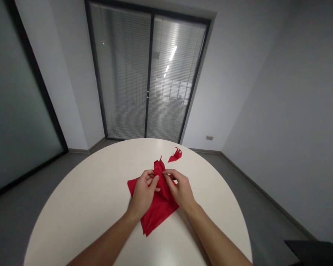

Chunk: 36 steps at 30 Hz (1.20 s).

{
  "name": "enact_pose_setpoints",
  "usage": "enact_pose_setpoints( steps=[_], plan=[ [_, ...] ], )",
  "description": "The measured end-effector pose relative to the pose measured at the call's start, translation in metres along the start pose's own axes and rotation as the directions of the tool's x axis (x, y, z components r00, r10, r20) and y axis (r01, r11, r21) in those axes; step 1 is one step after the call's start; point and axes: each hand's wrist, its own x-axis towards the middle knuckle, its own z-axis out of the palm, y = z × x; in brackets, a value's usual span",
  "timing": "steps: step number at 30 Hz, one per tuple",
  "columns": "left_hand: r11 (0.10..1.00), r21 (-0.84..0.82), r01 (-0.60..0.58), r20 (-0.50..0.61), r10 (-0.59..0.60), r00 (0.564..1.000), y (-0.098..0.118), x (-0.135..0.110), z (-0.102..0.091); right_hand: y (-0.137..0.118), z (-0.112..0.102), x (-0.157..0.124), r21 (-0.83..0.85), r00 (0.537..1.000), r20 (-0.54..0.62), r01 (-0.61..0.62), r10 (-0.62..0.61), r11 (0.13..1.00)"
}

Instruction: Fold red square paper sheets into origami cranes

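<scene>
A large sheet of red folded paper (pixel 160 210) lies on the table, with a narrow folded part pointing toward the far side and a wide pointed part toward me. My left hand (pixel 144 190) grips the left edge of the narrow part between thumb and curled fingers. From the right, my right hand (pixel 181 187) pinches the same part near its upper end. Both hands cover some of the folds. Just beyond the right hand sits a small red origami crane (pixel 176 155), touched by neither hand.
The white round table (pixel 94 199) fills the lower middle. Behind it stands a dark-framed glass partition with blinds (pixel 127 81). A grey wall (pixel 299 122) rises at the right, and a black object (pixel 316 253) shows at the lower right corner.
</scene>
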Motion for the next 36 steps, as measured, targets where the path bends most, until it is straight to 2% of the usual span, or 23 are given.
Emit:
enact_pose_setpoints(
  steps=[5, 12, 16, 22, 26, 31, 36],
  plan=[
    [1.000, 0.001, -0.010, -0.064, 0.010, 0.998, -0.003, 0.002, -0.003, -0.004, -0.004, -0.001, -0.100, 0.990, 0.084, 0.126, -0.118, 0.987],
    [1.000, -0.010, -0.024, -0.063, 0.024, 0.998, -0.009, 0.003, -0.004, 0.006, -0.006, -0.004, -0.194, 0.995, 0.054, 0.090, -0.081, 0.977],
    [1.000, -0.008, -0.030, -0.087, 0.029, 0.996, -0.009, 0.003, -0.003, 0.003, -0.006, -0.002, -0.150, 0.998, -0.007, 0.061, -0.063, 0.987],
    [0.999, 0.005, -0.051, -0.095, 0.051, 0.994, 0.002, 0.003, 0.001, -0.005, -0.006, -0.001, -0.075, 0.987, 0.043, 0.156, -0.154, 0.985],
    [0.998, -0.009, -0.063, -0.100, 0.062, 0.993, 0.002, 0.003, 0.002, -0.001, -0.005, -0.002, -0.039, 0.982, 0.037, 0.188, -0.186, 0.981],
    [0.996, -0.035, -0.081, -0.108, 0.077, 0.991, -0.005, 0.004, 0.000, 0.002, -0.004, 0.000, -0.064, 0.993, -0.013, 0.120, -0.121, 0.991],
    [0.996, -0.059, -0.060, -0.098, 0.054, 0.994, -0.007, 0.004, -0.002, 0.003, -0.004, 0.001, -0.140, 0.999, 0.020, 0.048, -0.046, 0.989]
  ],
)
